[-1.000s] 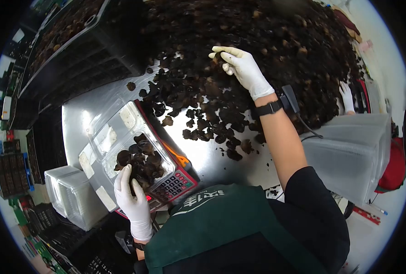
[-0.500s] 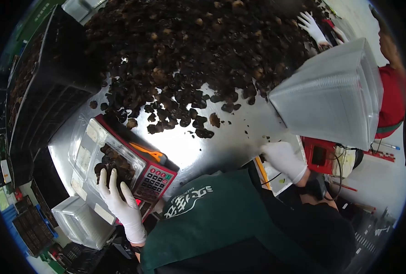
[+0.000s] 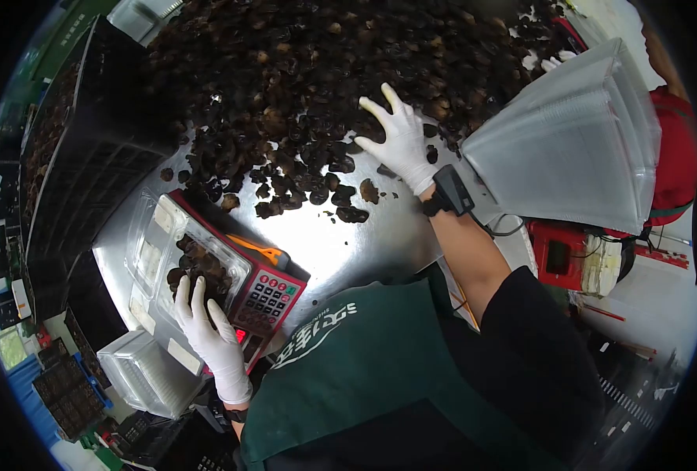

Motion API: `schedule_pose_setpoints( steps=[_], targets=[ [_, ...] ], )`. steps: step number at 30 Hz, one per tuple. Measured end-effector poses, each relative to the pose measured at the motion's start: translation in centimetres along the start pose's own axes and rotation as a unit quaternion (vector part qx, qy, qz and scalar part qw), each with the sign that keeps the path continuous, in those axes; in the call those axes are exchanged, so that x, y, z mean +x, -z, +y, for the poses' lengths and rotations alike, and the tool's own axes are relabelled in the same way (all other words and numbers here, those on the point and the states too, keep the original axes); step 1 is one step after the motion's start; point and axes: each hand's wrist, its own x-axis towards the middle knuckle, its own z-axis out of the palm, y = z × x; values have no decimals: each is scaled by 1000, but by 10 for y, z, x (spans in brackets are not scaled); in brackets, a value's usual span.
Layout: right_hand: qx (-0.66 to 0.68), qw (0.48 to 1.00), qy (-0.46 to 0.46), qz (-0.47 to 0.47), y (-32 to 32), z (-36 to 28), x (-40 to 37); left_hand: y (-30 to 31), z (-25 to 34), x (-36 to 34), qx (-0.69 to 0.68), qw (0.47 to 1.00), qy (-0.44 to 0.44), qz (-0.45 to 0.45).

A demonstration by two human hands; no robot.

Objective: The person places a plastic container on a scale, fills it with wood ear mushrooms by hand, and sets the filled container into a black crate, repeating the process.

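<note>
Head view, 1 frame.

- Right hand (image 3: 399, 141): white glove, palm down, 5 fingers splayed on the near edge of the heap of dark pieces (image 3: 301, 71). Hand is released, not clenched; cannot tell whether anything is gathered under the palm. Black wrist device (image 3: 447, 192) is strapped just behind it.
- Left hand (image 3: 207, 322): white glove, fingers straight and flat, tips resting on the pieces in the tray (image 3: 203, 267). Nothing is pinched.
- Clear plastic tray (image 3: 146, 235) sits on the red scale (image 3: 274, 292), near the table's left corner.
- Steel table (image 3: 348, 251): bare, shiny patch between scale and heap, with a few strays on it.

Handling, judged: pieces look thin, crinkled, matte brown-black and irregular, so light, and they may crumble if squeezed. Best taken as a loose cupped handful raked from the heap's edge, or 1 at a time by a rim. Tray looks thin, glossy and flexible, so hold it by the rim.

Around: 1 tall stack of clear trays (image 3: 576, 149) at right, 1 smaller stack (image 3: 140, 377) lower left, black crates (image 3: 74, 173) at left. A co-worker's red sleeve (image 3: 678, 157) is at far right.
</note>
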Motion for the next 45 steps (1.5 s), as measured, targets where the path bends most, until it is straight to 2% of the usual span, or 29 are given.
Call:
schedule_pose_setpoints(
  steps=[1, 7, 9, 10, 11, 12, 13, 14, 17, 18, 25, 27, 29, 30, 33, 34, 35, 37, 38, 39, 41, 42, 43, 45],
  targets=[
    [54, 998, 12, 24, -7, -2, 1, 0, 0, 0, -4, 1000, 4, 1],
    [143, 984, 34, 102, -3, 5, -8, -1, 1, 1, -16, 1000, 15, 12],
    [239, 965, -45, 94, 9, 2, 1, 0, 2, 1, -10, 1000, 20, 11],
    [299, 944, -118, 74, 16, -3, 7, 0, 2, 1, -6, 1000, 23, 11],
    [384, 908, -165, 34, 20, -2, 15, 0, 3, 0, -23, 999, 34, 22],
    [471, 845, -254, -6, 31, -11, 23, 0, 4, 0, -40, 998, 43, 34],
    [548, 764, -338, -46, 41, -19, 31, 0, 5, 0, -57, 996, 52, 47],
    [662, 636, -379, -117, 47, -18, 34, 3, 6, 0, -58, 996, 52, 47],
    [827, 371, -352, -235, 25, -21, 39, 7, 6, -5, -56, 994, 64, 73],
    [807, 391, -378, -229, 27, -34, 42, 8, 5, -7, -56, 992, 69, 84],
    [811, 302, -344, -365, 13, -125, 65, 16, -6, -29, -11, 985, 100, 142],
    [788, 349, -302, -408, 12, -162, 70, 19, -4, -31, -16, 982, 112, 151],
    [715, 534, -208, -400, 21, -211, 72, 20, -6, -34, -21, 978, 123, 166],
    [662, 633, -181, -359, 26, -240, 69, 18, -8, -36, -27, 976, 128, 177],
    [600, 757, 53, -255, 6, -299, 46, 16, -3, -37, -73, 969, 122, 204],
    [582, 777, 181, -155, -9, -310, 37, 20, 0, -36, -88, 973, 132, 170],
    [527, 791, 270, -155, -18, -317, 29, 17, 0, -34, -102, 973, 126, 165],
    [418, 765, 424, -247, -16, -323, 17, 12, 0, -27, -141, 970, 124, 158],
    [394, 753, 429, -307, -14, -325, 19, 11, -3, -30, -107, 971, 123, 174],
    [360, 754, 471, -283, -11, -319, 8, 1, -10, -21, -165, 959, 152, 174],
    [423, 722, 435, -333, -12, -316, 15, 1, -17, -24, -167, 963, 142, 158],
    [431, 714, 423, -355, -2, -317, 25, 2, -18, -25, -123, 971, 132, 153],
    [426, 737, 414, -324, -2, -312, 30, 6, -17, -24, -117, 975, 125, 143],
    [475, 729, 398, -292, -9, -304, 42, 11, -17, -26, -140, 971, 144, 132]
  ],
)
